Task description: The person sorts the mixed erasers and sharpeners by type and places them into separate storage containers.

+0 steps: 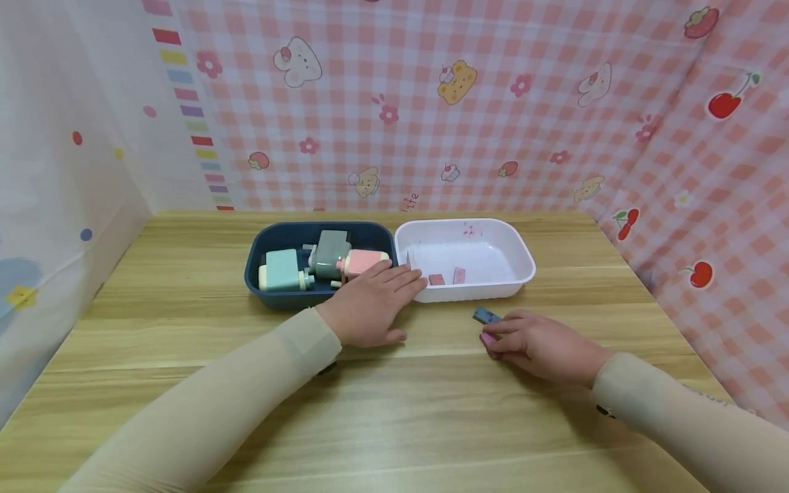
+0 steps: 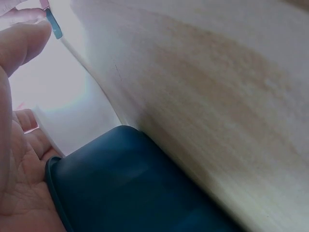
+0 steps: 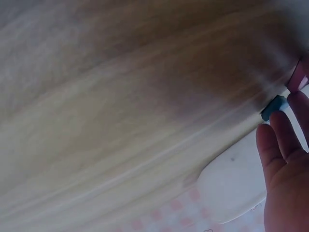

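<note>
My left hand (image 1: 372,303) lies with straight fingers over the adjoining rims of the dark blue bin (image 1: 280,300) and the white bin (image 1: 471,293). In the left wrist view its palm is right at the dark blue rim. Over the table in front of the white bin, my right hand (image 1: 545,347) pinches a small pink block (image 1: 487,339), eraser-like in shape and mostly covered by fingers. Just beyond the fingertips a blue-grey block (image 1: 485,315) of similar shape lies on the wood. Inside the white bin are a reddish block (image 1: 436,279) and a pink block (image 1: 459,275).
Three crank-handled things like pencil sharpeners fill the dark blue bin: a mint one (image 1: 282,270), a grey-green one (image 1: 331,253) and a pink one (image 1: 365,260). Both bins stand side by side toward the back of the wooden table (image 1: 394,424). Patterned cloth (image 1: 419,103) hangs behind.
</note>
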Motion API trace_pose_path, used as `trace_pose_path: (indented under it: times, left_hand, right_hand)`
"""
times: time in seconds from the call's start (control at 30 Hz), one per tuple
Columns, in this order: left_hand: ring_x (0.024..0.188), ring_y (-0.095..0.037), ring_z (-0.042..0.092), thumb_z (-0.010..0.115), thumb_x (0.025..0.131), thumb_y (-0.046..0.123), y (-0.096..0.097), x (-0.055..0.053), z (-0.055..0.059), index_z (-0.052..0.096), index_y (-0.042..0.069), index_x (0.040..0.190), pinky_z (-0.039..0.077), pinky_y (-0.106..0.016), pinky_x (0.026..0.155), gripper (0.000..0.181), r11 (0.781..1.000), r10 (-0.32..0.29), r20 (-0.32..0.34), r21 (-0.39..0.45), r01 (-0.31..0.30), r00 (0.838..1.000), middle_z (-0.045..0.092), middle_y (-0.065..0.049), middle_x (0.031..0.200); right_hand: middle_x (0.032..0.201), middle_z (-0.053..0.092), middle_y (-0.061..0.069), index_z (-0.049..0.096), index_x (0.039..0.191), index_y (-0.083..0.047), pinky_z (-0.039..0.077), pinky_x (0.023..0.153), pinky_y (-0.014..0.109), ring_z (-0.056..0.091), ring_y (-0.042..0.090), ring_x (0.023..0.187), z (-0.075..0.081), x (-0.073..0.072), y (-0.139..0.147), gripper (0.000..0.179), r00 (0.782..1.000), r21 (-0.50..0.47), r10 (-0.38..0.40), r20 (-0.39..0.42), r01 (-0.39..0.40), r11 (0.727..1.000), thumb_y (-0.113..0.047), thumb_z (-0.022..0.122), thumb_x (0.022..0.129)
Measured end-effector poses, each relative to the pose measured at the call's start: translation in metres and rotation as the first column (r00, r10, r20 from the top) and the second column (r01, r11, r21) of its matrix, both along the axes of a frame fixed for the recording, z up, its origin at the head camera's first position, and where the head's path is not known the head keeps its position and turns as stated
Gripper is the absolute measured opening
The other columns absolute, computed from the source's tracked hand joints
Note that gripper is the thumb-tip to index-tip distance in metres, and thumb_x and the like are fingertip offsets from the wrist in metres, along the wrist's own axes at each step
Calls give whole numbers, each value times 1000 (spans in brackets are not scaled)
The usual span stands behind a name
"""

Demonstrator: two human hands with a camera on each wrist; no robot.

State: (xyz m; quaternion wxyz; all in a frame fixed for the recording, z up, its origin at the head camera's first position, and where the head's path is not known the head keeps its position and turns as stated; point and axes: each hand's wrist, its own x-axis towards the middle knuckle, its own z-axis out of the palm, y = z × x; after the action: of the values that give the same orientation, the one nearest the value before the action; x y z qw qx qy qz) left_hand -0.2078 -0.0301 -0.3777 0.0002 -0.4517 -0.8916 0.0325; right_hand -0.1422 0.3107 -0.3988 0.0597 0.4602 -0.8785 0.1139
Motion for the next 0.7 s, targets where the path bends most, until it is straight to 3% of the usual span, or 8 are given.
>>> trace_pose_path:
  times: [0.17,0.3,0.47,0.7]
  left_hand:
    - [163,-21,24,69,95,59,0,-1,-1,26,18,169,12,-45,135,94,1000,2,1,-2,-2,1000,30,-1,175]
    - [163,-21,24,69,95,59,0,-1,-2,26,19,169,12,-46,135,94,1000,2,2,-1,-2,1000,29,-1,175]
    - [163,-22,25,69,95,59,0,-1,-1,26,18,169,13,-46,135,94,1000,-3,0,4,3,1000,30,-2,174]
    - [163,-21,26,69,95,60,-1,0,0,27,17,169,14,-45,135,94,1000,-10,-15,4,10,1000,31,-2,174]
  right_hand:
    - [116,77,-4,83,110,-18,61,91,41,68,16,104,1,-1,-1,24,998,12,-13,56,13,1000,-10,85,88]
    - [114,76,-6,83,108,-20,61,92,40,67,15,106,0,0,-3,22,998,35,-35,45,34,999,-13,86,87]
    - [109,76,-4,82,105,-20,62,89,38,69,16,102,-1,0,-6,19,995,26,12,-95,-10,1000,-16,88,86]
    - [115,78,8,80,109,-13,61,92,42,70,26,108,6,-2,-14,28,958,-16,31,-285,-37,999,-19,89,83]
